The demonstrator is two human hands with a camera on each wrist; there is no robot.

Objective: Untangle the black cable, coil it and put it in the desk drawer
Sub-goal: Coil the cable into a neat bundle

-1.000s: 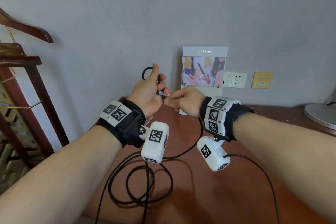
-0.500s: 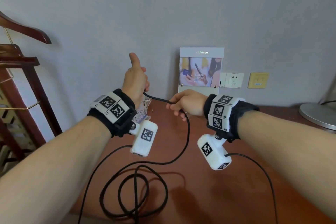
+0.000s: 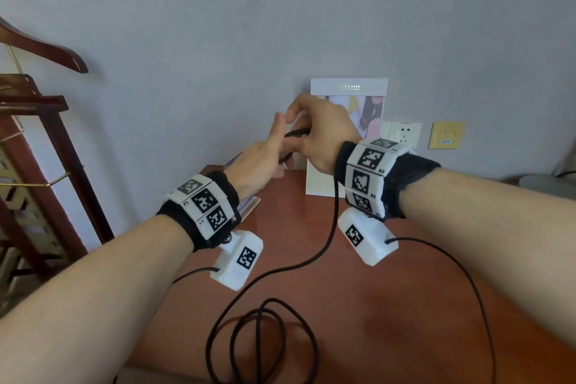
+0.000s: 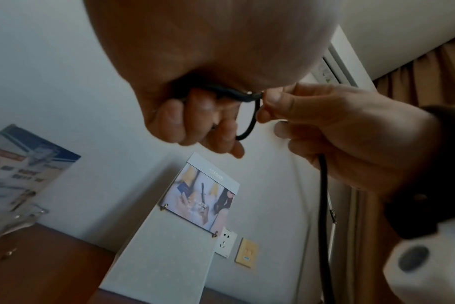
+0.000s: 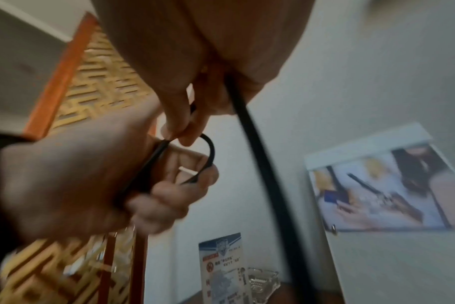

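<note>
Head view, hands: the left hand (image 3: 265, 156) and the right hand (image 3: 324, 134) are meeting at mid-frame above the reddish-brown wooden desk (image 3: 358, 305), both raised.
Head view, cable: the thin black cable (image 3: 330, 228) is running from between the two hands down through the centre of the frame to loose loops lying on the desk at the lower middle.
Head view, surroundings: a white standing card with a photo print (image 3: 349, 103) is leaning against the grey wall behind the right hand; a white wall socket (image 3: 405, 134) and a yellow wall plate (image 3: 447, 134) are sitting to its right.
Left wrist view, grip: the left hand (image 4: 200, 115) is curling its fingers round a short loop of the cable (image 4: 325, 205) at upper centre, while the right hand (image 4: 338, 133) is pinching the cable between thumb and forefinger just to the right.
Right wrist view, grip: the right hand (image 5: 195, 82) at the top is pinching the cable (image 5: 262, 164), which is dropping diagonally to the lower right; the left hand (image 5: 91, 179) at mid-left is gripping a small loop in curled fingers.
</note>
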